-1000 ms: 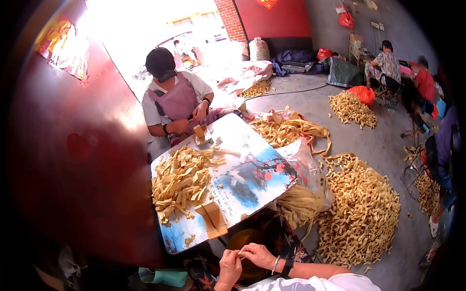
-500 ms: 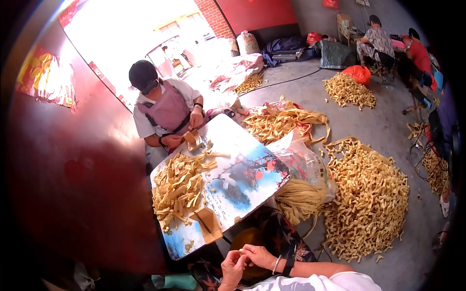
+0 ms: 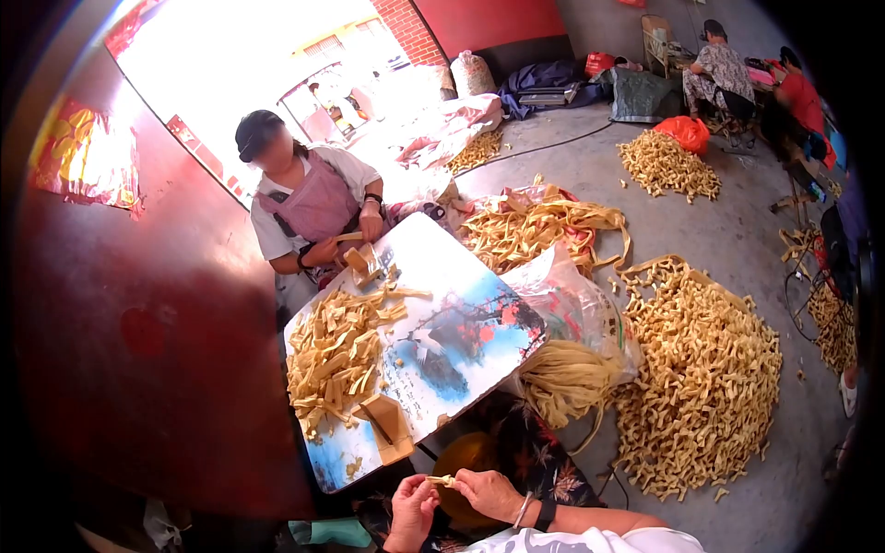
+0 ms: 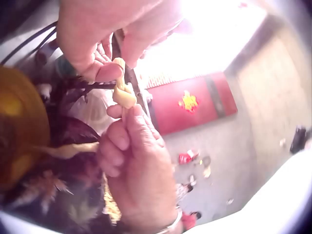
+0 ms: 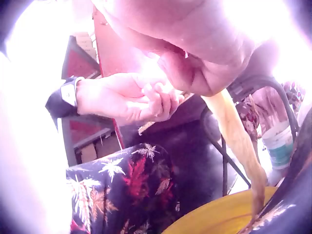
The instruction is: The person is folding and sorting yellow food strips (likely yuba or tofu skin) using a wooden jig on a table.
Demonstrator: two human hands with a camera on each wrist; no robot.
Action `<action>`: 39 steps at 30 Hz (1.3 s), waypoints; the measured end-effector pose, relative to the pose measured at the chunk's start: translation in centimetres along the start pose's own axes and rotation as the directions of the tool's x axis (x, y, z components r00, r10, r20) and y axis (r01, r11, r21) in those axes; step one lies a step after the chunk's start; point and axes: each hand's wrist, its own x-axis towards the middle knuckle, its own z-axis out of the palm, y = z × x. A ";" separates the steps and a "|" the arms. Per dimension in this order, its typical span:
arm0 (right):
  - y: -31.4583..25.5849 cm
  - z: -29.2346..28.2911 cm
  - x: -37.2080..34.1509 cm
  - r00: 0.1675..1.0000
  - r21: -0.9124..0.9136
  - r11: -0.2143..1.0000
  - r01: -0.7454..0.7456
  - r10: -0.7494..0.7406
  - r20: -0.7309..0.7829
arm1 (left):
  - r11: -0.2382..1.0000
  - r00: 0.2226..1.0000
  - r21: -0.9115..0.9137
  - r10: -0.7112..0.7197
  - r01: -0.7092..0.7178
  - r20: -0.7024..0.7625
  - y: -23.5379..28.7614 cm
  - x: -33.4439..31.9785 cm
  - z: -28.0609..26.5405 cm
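Scene viewed down from the head, close from the wrists.
Left hand (image 3: pixel 412 512), right hand (image 3: pixel 490 495) and yellow container (image 3: pixel 467 452) are shared by all three.

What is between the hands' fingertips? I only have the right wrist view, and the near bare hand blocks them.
Observer: A knotted pale yellow strip, pinched by the left hand and right hand.
Operator: What lies on the floor at the right?
Observer: A large heap of short, twisted yellowish pieces.
Operator: And on the table?
Observer: The white table with blue and red painting bears a pile of flat yellowish strips.
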 end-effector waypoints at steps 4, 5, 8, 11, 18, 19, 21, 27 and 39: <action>-0.7 1.0 -0.6 0.988 -0.087 0.990 0.109 -0.118 -0.099 | 0.985 0.986 -0.092 -0.141 0.149 0.087 -1.2 -1.2 1.7; -0.5 1.1 -0.7 0.988 -0.147 0.982 0.121 -0.134 -0.079 | 0.992 0.991 -0.051 -0.110 0.114 0.078 -1.3 -1.2 1.7; 0.0 1.0 -0.5 0.990 -0.242 0.961 0.138 -0.142 -0.001 | 0.998 0.998 0.066 0.002 -0.006 0.056 -1.4 -1.1 1.4; -1.2 -0.6 0.2 0.971 -0.039 0.993 0.109 -0.115 -0.208 | 0.927 0.988 0.345 0.119 -0.146 0.096 -2.1 -0.4 0.5; 0.5 0.6 0.9 0.999 0.254 0.966 -0.044 0.043 0.008 | 0.960 0.983 0.273 0.008 -0.060 0.186 -2.0 -2.0 2.7; 0.3 0.6 0.8 0.999 0.239 0.970 -0.039 0.046 -0.027 | 0.951 0.985 0.303 0.007 -0.060 0.172 -1.9 -2.1 2.7; 0.1 0.6 0.6 0.999 0.122 0.992 0.010 -0.005 -0.048 | 0.931 0.990 0.361 0.010 -0.061 0.142 -1.6 -2.3 2.4; 0.0 0.8 1.5 1.000 0.166 0.986 -0.013 0.018 -0.025 | 0.950 0.992 0.304 0.035 -0.070 0.120 -1.0 -2.7 1.5; -2.7 -0.7 4.1 0.953 0.563 0.785 -0.258 0.110 0.284 | 0.979 0.992 0.193 0.035 -0.058 0.121 2.2 -1.7 0.6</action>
